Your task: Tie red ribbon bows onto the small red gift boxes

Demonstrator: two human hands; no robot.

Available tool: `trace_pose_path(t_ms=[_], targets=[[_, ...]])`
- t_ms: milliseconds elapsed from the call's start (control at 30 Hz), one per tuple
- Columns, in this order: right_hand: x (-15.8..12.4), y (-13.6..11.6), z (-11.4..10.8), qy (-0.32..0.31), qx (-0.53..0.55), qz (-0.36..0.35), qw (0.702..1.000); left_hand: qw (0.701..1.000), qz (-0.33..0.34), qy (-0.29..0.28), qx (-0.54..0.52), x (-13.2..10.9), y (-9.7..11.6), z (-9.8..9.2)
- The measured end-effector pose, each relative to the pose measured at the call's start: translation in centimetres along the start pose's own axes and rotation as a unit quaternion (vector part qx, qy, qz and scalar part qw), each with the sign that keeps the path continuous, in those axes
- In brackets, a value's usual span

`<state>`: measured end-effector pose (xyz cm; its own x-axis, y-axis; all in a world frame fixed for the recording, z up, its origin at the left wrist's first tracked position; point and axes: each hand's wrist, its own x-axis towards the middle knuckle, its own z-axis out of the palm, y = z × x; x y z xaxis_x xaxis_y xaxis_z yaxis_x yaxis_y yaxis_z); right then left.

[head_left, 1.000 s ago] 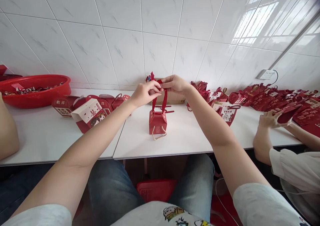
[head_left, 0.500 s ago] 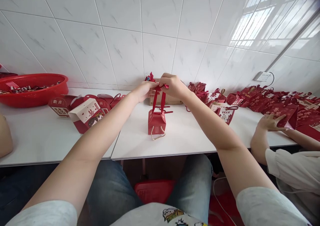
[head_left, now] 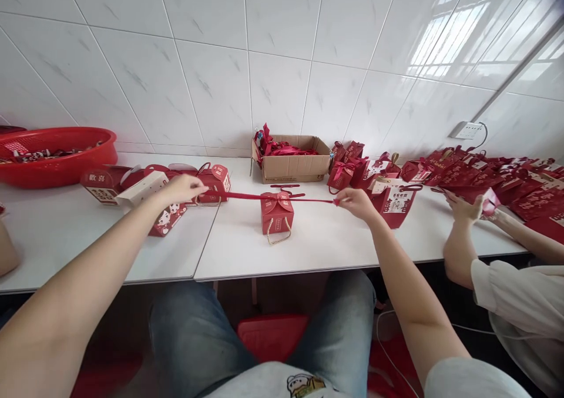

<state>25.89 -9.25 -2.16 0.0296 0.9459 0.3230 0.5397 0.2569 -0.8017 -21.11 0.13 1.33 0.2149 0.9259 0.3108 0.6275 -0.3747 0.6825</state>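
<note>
A small red gift box [head_left: 277,217] stands upright on the white table, a gold cord handle hanging on its near side. A dark red ribbon [head_left: 244,196] crosses the top of the box and is drawn out nearly straight to both sides. My left hand [head_left: 185,189] pinches the ribbon's left end, in front of several red boxes. On the other side, my right hand [head_left: 355,203] has the right end between closed fingers. Whether the ribbon is knotted on the box top is too small to tell.
Behind the box, a cardboard carton [head_left: 293,167] holds red ribbons. A red plastic basket [head_left: 88,151] stands far left. Several finished-looking red boxes [head_left: 462,177] crowd the right side, where a co-worker's hands [head_left: 467,210] hold another box. The table's front edge [head_left: 299,273] runs before my knees.
My hands have moved apart, left hand leftwards and right hand rightwards, both lower. The ribbon, raised above the box before, is now stretched flat across its top. The carton is uncovered.
</note>
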Motion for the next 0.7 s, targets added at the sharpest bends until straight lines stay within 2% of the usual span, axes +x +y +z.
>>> trace_pose_path(t_ms=[67,133,233,300,333,367,400,467,500,567,700], targets=[[-1.2,2.6,0.3,0.008,0.015,0.038,0.999,0.998,-0.039,-0.023,0.048,-1.4,-1.7,0.5],[-1.1,3.8,0.7,0.034,0.027,0.061,0.997,0.995,-0.058,-0.023,0.082,-1.8,-1.8,1.5],[1.0,3.0,1.3,0.111,0.035,0.065,0.991,0.994,-0.044,0.008,0.099,-1.0,0.4,3.8],[2.8,1.2,2.1,0.153,0.036,0.045,0.987,0.996,-0.019,0.004,0.088,-0.5,2.7,5.9],[3.5,0.1,2.7,0.151,0.037,0.024,0.988,0.997,-0.004,-0.01,0.077,-0.4,3.9,7.1],[4.0,-0.9,3.6,0.13,0.04,-0.001,0.991,0.998,0.01,-0.026,0.062,-0.4,5.0,8.3],[4.4,-1.9,4.7,0.081,0.044,-0.031,0.995,0.998,0.019,-0.054,0.039,-0.5,6.0,9.5],[4.6,-3.0,7.2,-0.08,0.032,-0.12,0.989,0.994,0.027,-0.102,0.011,-0.8,7.2,11.6],[4.6,-3.2,8.4,-0.123,0.028,-0.133,0.983,0.992,0.033,-0.124,-0.006,-0.9,7.4,12.5],[4.4,-3.0,10.4,-0.166,0.031,-0.135,0.976,0.986,0.052,-0.154,-0.028,-1.1,7.2,13.5],[4.2,-1.5,12.0,-0.17,0.042,-0.135,0.975,0.981,0.077,-0.174,-0.047,-0.7,6.0,14.0]])
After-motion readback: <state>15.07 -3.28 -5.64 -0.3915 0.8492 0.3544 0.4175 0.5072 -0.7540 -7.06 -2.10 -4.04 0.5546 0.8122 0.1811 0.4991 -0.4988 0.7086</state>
